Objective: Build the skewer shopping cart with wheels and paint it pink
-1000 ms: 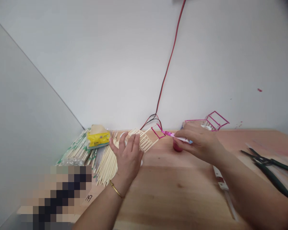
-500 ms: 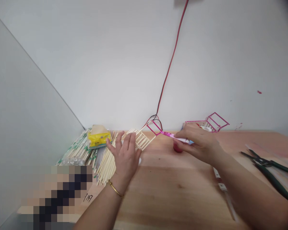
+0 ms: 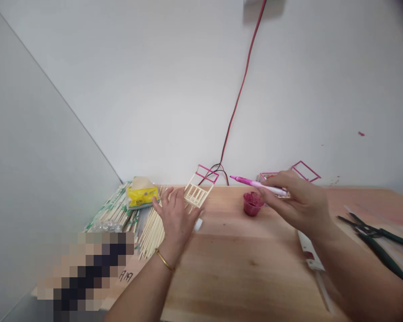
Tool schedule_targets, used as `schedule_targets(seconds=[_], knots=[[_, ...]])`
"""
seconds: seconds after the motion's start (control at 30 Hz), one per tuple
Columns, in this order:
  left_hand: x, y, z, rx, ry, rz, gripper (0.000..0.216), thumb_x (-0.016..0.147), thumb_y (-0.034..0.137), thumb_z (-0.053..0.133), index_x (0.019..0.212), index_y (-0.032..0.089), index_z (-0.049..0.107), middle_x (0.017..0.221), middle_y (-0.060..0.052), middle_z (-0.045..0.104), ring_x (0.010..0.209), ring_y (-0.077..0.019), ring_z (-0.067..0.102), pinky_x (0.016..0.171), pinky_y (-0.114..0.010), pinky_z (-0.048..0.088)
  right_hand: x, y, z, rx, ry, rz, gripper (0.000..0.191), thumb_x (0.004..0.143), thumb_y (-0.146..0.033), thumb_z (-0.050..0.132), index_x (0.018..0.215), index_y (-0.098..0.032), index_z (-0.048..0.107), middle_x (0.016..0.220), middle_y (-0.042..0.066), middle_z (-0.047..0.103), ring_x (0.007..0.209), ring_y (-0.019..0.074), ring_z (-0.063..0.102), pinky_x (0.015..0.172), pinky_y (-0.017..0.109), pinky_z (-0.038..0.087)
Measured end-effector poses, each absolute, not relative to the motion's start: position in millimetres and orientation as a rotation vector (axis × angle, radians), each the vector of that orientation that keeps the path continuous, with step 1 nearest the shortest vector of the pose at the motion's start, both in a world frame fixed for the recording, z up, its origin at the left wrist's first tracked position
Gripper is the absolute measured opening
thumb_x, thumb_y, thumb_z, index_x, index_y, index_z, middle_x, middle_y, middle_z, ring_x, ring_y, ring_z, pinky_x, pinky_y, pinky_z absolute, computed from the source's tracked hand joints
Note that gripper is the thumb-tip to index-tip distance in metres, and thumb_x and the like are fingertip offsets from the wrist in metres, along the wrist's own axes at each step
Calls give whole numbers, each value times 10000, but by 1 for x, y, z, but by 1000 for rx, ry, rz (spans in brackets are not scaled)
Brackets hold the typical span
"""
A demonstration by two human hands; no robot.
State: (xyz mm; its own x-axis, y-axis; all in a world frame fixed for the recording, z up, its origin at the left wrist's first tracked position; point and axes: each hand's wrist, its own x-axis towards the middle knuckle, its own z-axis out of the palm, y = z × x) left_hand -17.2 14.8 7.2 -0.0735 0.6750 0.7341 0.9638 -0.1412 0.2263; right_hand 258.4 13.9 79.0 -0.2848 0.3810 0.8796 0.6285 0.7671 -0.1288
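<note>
My left hand (image 3: pixel 177 213) grips the lower part of a small chair made of thin wooden sticks (image 3: pixel 200 191); its fingers hide some of the frame. The chair's top back bars are pink, while the slatted seat and posts are bare wood. In my right hand (image 3: pixel 297 201) is a slim pink-and-white pen-like brush (image 3: pixel 255 184), its pink tip pointing left, apart from the chair. Below the brush stands a small cup of dark pink paint (image 3: pixel 253 205). Partly behind my right hand is another pink stick chair (image 3: pixel 305 171).
Left of my left hand lie loose wooden sticks (image 3: pixel 151 237), a yellow tissue pack (image 3: pixel 141 197) and wrapped stick bundles (image 3: pixel 112 208). Green-handled pliers (image 3: pixel 369 229) and a white-handled tool (image 3: pixel 310 255) lie on the right. A red-black cable (image 3: pixel 237 103) runs down the wall.
The brush has come off the chair's pink bar and moved right and up, uncovering the paint cup. My left hand has turned the chair more upright.
</note>
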Motion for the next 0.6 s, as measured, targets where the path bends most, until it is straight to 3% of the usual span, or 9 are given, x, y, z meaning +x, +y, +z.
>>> schedule_targets(seconds=[0.3, 0.47, 0.6], knots=[[-5, 18, -8, -1787, -1733, -1059, 535, 750, 496, 692, 1130, 141, 567, 1074, -144, 669, 1100, -329, 574, 1123, -582, 172, 265, -2, 74, -960, -1748, -139, 102, 850, -272, 647, 946, -238, 638, 878, 23, 710, 780, 185, 668, 669, 304, 487], [8, 16, -7, -1804, -1865, -978, 568, 774, 553, 638, 1125, 115, 553, 1060, -157, 672, 1039, -326, 612, 1099, -581, 216, 279, 13, 50, -1077, -1456, 100, 153, 848, -367, 638, 916, -230, 634, 869, 24, 673, 735, 175, 628, 626, 302, 496], [14, 13, -4, -1854, -1967, -873, 571, 770, 569, 638, 1105, 112, 563, 967, -136, 688, 965, -313, 647, 1063, -546, 283, 287, 30, 25, -1053, -1391, 208, 213, 840, -397, 637, 928, -204, 644, 926, 47, 677, 808, 187, 626, 704, 334, 514]])
